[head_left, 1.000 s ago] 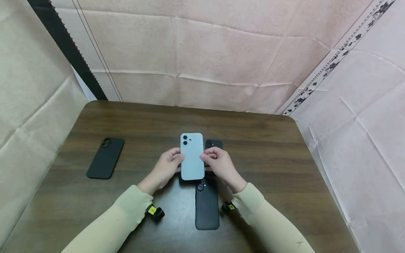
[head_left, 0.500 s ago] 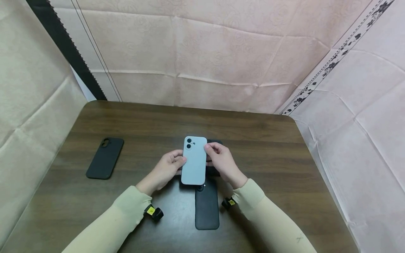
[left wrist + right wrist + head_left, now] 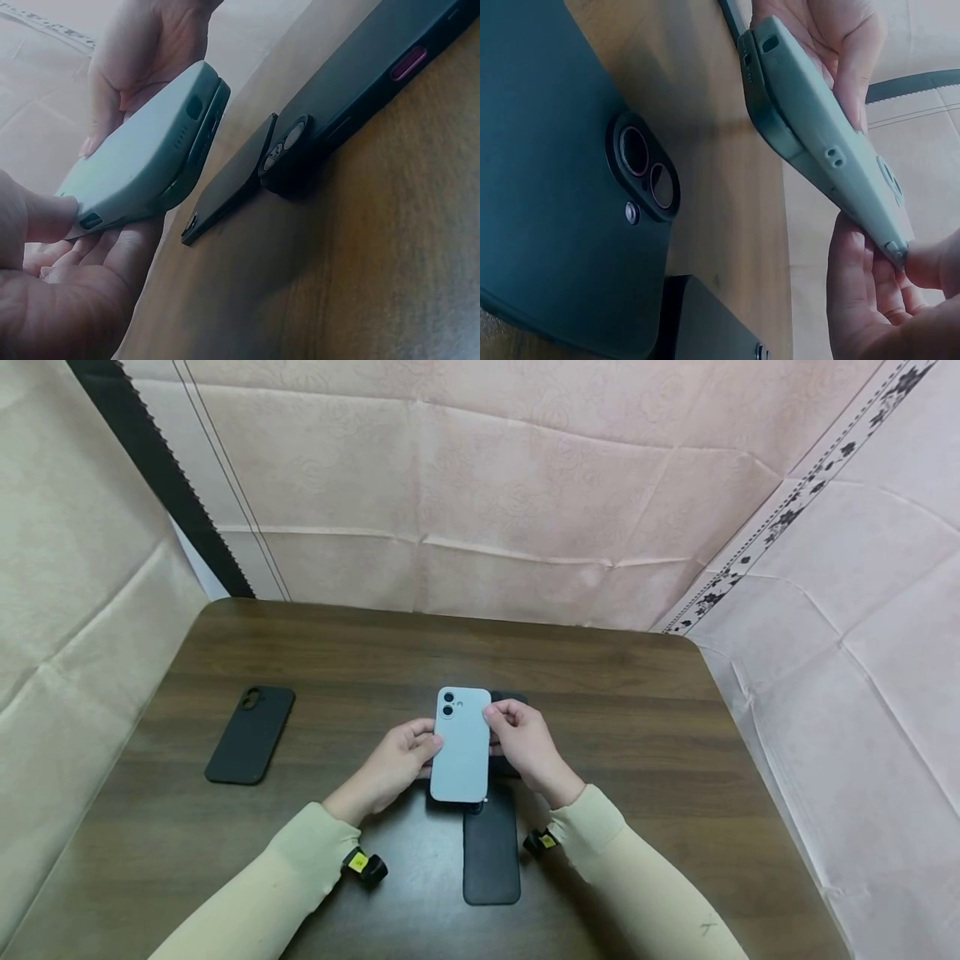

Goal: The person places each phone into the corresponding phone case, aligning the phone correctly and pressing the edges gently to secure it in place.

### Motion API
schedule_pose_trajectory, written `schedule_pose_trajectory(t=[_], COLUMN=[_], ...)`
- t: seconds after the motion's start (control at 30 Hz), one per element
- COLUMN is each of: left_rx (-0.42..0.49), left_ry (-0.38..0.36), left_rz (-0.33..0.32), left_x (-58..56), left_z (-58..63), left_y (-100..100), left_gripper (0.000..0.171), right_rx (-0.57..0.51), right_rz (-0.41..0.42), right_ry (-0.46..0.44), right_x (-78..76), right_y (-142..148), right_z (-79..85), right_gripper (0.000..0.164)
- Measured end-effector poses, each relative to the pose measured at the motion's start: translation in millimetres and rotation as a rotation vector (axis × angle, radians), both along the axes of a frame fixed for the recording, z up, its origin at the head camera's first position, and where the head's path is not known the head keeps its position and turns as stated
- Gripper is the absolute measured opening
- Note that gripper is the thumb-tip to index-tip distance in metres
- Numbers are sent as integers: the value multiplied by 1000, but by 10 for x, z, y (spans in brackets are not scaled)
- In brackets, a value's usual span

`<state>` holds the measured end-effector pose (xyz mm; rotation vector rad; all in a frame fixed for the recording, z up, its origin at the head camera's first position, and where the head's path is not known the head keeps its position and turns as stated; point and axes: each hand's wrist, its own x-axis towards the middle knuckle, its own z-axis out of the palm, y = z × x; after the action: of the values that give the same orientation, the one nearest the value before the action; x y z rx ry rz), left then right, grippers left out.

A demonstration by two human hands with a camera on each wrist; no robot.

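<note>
A pale blue phone case (image 3: 461, 756) with two camera holes is on a phone (image 3: 201, 150), held above the table. At the bottom end, in both wrist views, the case (image 3: 810, 105) stands apart from the phone with a thin gap. My left hand (image 3: 392, 764) pinches the left edge, thumb on the back and fingers underneath. At the upper right edge, my right hand (image 3: 531, 745) pinches the case near its corner. Below them lies a black-cased phone (image 3: 491, 856), its camera end partly covered. Another black phone or case (image 3: 510, 767) is mostly hidden behind the right hand.
A black phone case (image 3: 250, 735) lies apart at the left of the brown wooden table (image 3: 360, 643). Pale cloth (image 3: 525, 502) hangs behind the table and along both sides. Small black cameras (image 3: 365, 866) are strapped to both wrists.
The blue-cased phone has shifted slightly right and nearer to me. My right hand has moved its pinch from mid-edge up towards the top corner. The left hand keeps its grip.
</note>
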<state>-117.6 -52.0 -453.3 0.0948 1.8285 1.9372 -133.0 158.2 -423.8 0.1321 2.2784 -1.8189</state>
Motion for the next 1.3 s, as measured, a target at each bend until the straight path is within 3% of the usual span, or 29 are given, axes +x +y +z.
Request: schedule_pose_trajectory(t=[0.3,0.67,1.03,1.3], left_rx=[20,18,-51,-93], left_ry=[-15,-3,-1,21], left_rz=[17,152,204,197], left_x=[-9,-99,-112,-133], left_z=[42,151,132,127], left_y=[14,22,28,23], left_gripper=[30,52,36,29], right_rx=[4,-14,-15,-9], right_rz=[-13,55,62,72], right_ry=[-5,-29,-25,-12], right_x=[28,78,56,66], right_y=[0,-34,-49,-43], right_z=[20,-7,-25,-8], right_gripper=[22,27,25,23])
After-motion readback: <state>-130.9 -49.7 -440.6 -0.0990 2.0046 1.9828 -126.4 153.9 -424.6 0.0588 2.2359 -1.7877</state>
